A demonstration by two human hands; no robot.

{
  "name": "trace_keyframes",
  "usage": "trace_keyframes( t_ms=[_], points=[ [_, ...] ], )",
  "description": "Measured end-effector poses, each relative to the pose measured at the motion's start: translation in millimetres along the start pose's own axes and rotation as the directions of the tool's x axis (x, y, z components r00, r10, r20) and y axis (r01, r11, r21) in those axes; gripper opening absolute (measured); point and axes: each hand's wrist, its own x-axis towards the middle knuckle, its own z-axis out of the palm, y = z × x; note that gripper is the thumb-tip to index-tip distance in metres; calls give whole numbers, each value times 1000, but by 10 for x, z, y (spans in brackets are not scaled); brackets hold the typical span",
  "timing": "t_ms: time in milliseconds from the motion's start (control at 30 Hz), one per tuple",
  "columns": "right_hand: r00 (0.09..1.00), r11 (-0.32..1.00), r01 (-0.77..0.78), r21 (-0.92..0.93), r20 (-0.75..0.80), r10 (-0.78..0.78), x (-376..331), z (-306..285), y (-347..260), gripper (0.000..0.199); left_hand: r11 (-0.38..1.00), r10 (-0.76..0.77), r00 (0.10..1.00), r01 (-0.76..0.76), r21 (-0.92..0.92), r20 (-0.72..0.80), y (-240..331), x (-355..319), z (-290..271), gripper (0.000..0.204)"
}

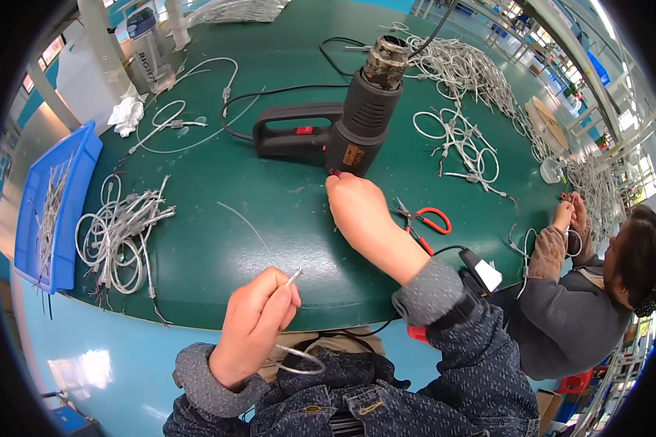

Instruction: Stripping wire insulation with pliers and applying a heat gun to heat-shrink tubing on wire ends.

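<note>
Head view: the left hand (259,320) pinches a thin white cable (293,277) between thumb and fingertips, its bare metal tip pointing up and right over the near edge of the green worktop (219,240); the cable's slack loops down into the lap. The right hand (356,206), fingers curled together, touches the base of the black heat gun (342,124), which lies at the middle of the worktop with its nozzle aimed far. Red-handled snips (424,218) lie just right of that hand. Good practice, as a judgement: steady the gun's body and keep the cable tip clear of the hot nozzle and of the loose cable bundles (120,233) at left.
</note>
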Motion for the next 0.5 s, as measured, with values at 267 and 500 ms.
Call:
trace_keyframes(
  t_ms=[267, 500],
  points=[
    [875, 387, -481, 786, 404, 267, -685, -781, 24, 5, 904, 324, 942, -280, 323, -90, -46, 96, 165, 12],
    [940, 202, -247, 948, 183, 288, -1061, -809, -204, 11, 835, 401, 912, -328, 442, -82, -1, 72, 329, 7]
  ],
)
